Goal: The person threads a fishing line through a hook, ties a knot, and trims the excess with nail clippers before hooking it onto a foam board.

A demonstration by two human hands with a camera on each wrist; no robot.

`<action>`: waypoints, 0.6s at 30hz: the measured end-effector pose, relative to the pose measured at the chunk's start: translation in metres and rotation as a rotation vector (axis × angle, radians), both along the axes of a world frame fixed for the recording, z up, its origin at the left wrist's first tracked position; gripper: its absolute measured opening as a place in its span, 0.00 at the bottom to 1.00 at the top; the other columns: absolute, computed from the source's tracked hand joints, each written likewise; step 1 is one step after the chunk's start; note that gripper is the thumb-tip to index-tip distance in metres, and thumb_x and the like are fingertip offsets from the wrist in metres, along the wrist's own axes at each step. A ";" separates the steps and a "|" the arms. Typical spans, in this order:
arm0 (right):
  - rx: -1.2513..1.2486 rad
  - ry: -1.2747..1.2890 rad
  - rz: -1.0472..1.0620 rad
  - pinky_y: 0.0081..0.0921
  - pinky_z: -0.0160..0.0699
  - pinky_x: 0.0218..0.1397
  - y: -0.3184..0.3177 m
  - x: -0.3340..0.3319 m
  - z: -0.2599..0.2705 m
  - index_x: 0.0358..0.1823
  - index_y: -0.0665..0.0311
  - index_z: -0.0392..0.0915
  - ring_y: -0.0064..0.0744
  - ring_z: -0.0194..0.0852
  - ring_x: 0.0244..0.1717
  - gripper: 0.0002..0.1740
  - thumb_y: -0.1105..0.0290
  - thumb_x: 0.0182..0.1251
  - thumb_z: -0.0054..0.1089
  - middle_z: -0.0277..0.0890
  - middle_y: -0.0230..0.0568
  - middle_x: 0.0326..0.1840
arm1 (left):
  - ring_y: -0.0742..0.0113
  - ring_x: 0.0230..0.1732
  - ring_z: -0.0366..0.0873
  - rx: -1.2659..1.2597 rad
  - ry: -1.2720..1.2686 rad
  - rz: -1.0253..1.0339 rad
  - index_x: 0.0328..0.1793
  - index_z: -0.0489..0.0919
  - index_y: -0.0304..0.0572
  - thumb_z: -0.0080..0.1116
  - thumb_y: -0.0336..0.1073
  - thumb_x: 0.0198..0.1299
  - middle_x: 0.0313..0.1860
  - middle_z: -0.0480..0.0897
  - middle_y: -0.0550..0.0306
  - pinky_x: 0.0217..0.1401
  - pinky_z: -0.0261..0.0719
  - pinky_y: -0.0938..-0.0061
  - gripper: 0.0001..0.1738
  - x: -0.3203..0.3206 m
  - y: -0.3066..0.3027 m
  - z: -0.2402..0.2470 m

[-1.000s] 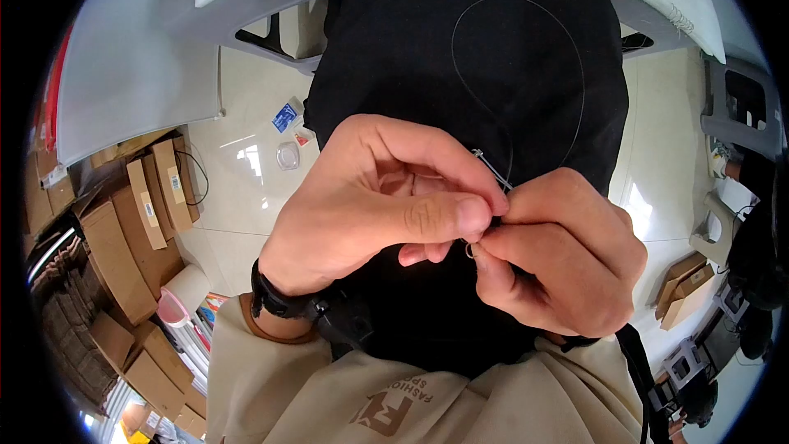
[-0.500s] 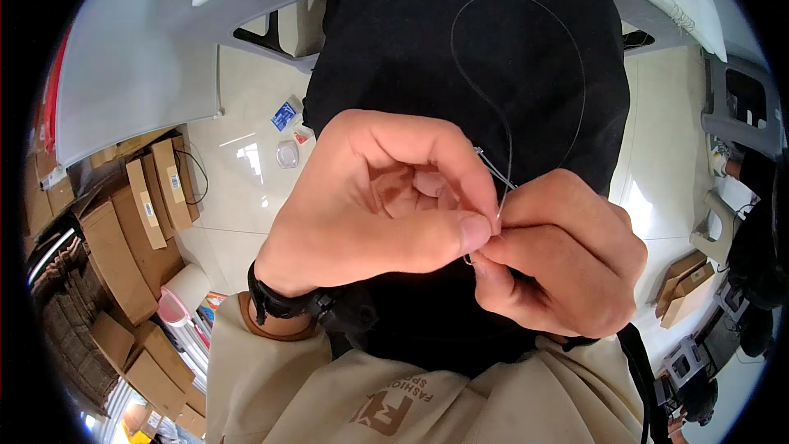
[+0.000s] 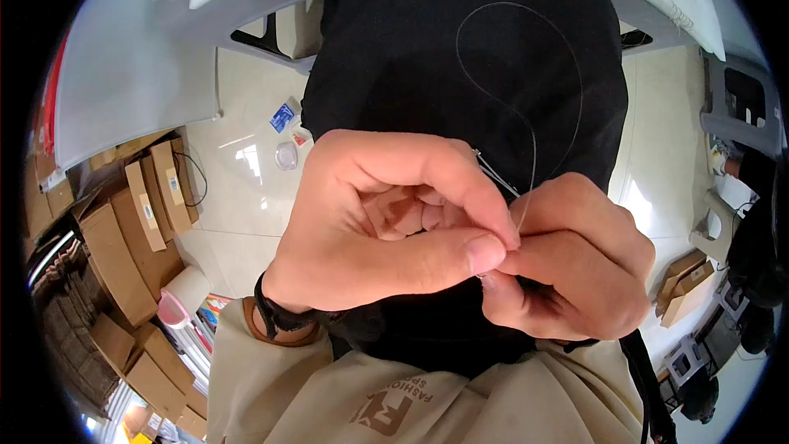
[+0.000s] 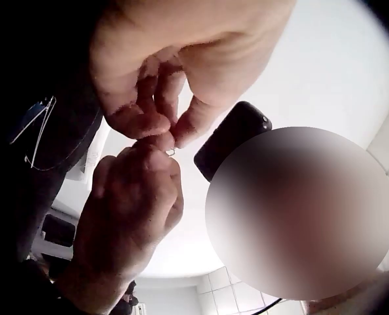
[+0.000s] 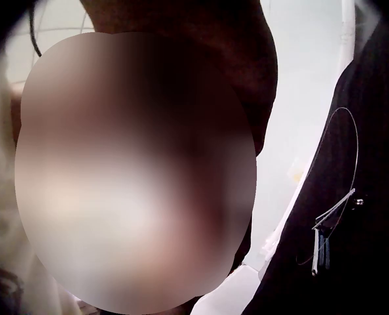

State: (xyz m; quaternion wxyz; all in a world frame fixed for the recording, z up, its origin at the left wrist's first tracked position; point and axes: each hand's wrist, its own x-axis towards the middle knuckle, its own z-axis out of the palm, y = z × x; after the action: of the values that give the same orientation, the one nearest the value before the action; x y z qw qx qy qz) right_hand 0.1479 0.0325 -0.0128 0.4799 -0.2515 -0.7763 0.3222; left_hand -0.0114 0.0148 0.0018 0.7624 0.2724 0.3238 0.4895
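In the head view my left hand (image 3: 394, 214) pinches the end of a thin clear line (image 3: 533, 144) between thumb and index finger. Its fingertips meet those of my right hand (image 3: 579, 259), whose curled fingers and thumb pinch a small item mostly hidden. A tiny metal loop (image 4: 171, 152) peeks out at the fingertips in the left wrist view. The line curves in a wide loop over the black cloth (image 3: 394, 57). Thin silvery pieces (image 3: 496, 174) lie on the cloth just behind the hands; the right wrist view shows these pieces (image 5: 335, 209) too.
Cardboard boxes (image 3: 136, 247) stand on the floor at the left, near a pink-rimmed bin (image 3: 174, 308). A blue packet (image 3: 282, 118) and a small clear container (image 3: 286, 156) lie on the tiles. Grey plastic furniture (image 3: 271, 0) stands beyond the cloth.
Both hands have shifted slightly down and to the right. The line's near part has swung to the right, and the dark ring-like bit seen below the fingertips is now mostly covered.
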 end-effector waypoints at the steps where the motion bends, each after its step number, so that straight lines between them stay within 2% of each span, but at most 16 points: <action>1: 0.003 -0.007 0.001 0.16 0.64 0.14 0.000 0.000 0.000 0.19 0.73 0.75 0.29 0.69 0.15 0.08 0.78 0.36 0.66 0.71 0.46 0.18 | 0.71 0.19 0.69 -0.005 0.009 0.015 0.27 0.75 0.27 0.62 0.27 0.47 0.24 0.75 0.47 0.20 0.64 0.83 0.08 0.000 0.000 0.000; 10: -0.004 -0.025 -0.013 0.16 0.63 0.14 0.000 -0.002 -0.001 0.19 0.73 0.74 0.29 0.68 0.15 0.08 0.79 0.35 0.65 0.70 0.46 0.17 | 0.72 0.20 0.70 0.036 0.151 -0.013 0.31 0.79 0.24 0.64 0.27 0.46 0.25 0.76 0.46 0.21 0.65 0.84 0.10 -0.008 0.003 -0.003; 18: 0.016 -0.040 -0.032 0.16 0.62 0.14 -0.001 -0.001 -0.003 0.17 0.73 0.73 0.30 0.67 0.14 0.08 0.81 0.32 0.64 0.69 0.45 0.16 | 0.73 0.21 0.70 0.058 0.253 -0.166 0.31 0.80 0.25 0.64 0.24 0.44 0.25 0.77 0.47 0.22 0.62 0.85 0.08 -0.018 0.013 0.003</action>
State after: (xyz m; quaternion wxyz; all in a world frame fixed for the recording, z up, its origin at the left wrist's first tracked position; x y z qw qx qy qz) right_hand 0.1464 0.0313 -0.0160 0.4712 -0.2663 -0.7843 0.3031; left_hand -0.0295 0.0275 0.0047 0.7451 0.3796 0.3796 0.3957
